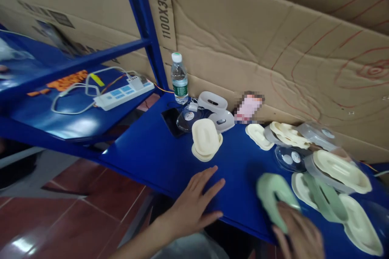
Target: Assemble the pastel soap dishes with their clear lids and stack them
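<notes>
My left hand (200, 198) is open above the blue table, its fingers spread and nothing in them. My right hand (299, 226) grips a pale green oval plastic cover (272, 190) with a dark opening; both are somewhat blurred, and the cover is tilted near the table's front edge. Beyond my left hand, cream plastic trays (205, 135) lie stacked. To the right of the held cover is a second green cover (326, 198) with a slot, lying among cream oval trays (342, 170) and grey parts.
A water bottle (180, 81), a dark phone (172, 121), a clear lid (190, 117) and a grey slotted cover (212, 102) stand at the back. A white power strip (124, 95) lies on the neighbouring table beyond a blue post (146, 28). Cardboard (243, 36) walls the back.
</notes>
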A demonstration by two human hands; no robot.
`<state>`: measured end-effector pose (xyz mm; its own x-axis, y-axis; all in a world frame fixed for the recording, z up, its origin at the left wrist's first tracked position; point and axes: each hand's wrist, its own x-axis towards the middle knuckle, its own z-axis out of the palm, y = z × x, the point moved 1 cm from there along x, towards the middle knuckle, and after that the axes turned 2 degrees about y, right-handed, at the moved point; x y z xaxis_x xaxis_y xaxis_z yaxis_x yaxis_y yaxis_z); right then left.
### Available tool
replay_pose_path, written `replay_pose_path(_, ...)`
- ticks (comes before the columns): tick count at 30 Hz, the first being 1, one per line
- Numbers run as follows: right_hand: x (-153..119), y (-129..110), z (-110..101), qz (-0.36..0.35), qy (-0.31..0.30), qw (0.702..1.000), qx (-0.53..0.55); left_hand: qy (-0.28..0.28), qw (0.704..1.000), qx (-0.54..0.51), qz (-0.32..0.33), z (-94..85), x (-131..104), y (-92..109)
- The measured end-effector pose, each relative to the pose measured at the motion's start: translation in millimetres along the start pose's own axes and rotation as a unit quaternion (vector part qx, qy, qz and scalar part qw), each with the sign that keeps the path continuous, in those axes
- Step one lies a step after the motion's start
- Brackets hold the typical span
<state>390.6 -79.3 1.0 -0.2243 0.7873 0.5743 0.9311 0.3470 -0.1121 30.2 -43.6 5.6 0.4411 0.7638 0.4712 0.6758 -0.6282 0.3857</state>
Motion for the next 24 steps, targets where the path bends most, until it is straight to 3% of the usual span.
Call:
replay_pose_path(2,13,-56,27,-0.15,-0.102,0.977,0.112,-0.038,0.998,0.01,0.052,-6.8,-6,4)
replay_pose_path(4,25,-107,47,-0.214,-0.161,0.945,0.188,-0.067,0.994,0.022,0.08,-13.9,-15,1)
replay_pose_path(8,48,-173,73,-0.195,-0.243,0.917,0.248,-0.074,0.992,0.098,0.04,-37.4,-45,-36)
replay_pose_path(11,63,-186,78,-0.148,-0.221,0.927,0.266,-0.019,0.986,0.165,-0.01,-64.9,-67,-79)
replay_pose_path(14,64,-166,70,-0.116,-0.182,0.929,0.302,0.029,0.978,0.196,-0.07,-85.6,-74,-113)
replay_pose_path(17,52,-120,54,-0.078,-0.134,0.944,0.292,0.055,0.977,0.189,-0.082,-83.5,-63,-127)
replay_pose_path(21,32,-32,15,0.024,-0.022,0.99,0.135,0.127,0.976,0.159,-0.073,-63.3,-50,-131)
replay_pose_path(23,28,21,-16,0.098,0.043,0.994,0.02,0.153,0.978,0.113,-0.083,-57.5,-54,-136)
replay_pose_path(24,28,50,-34,0.145,0.104,0.983,-0.044,0.158,0.981,0.078,-0.085,-56.1,-58,-139)
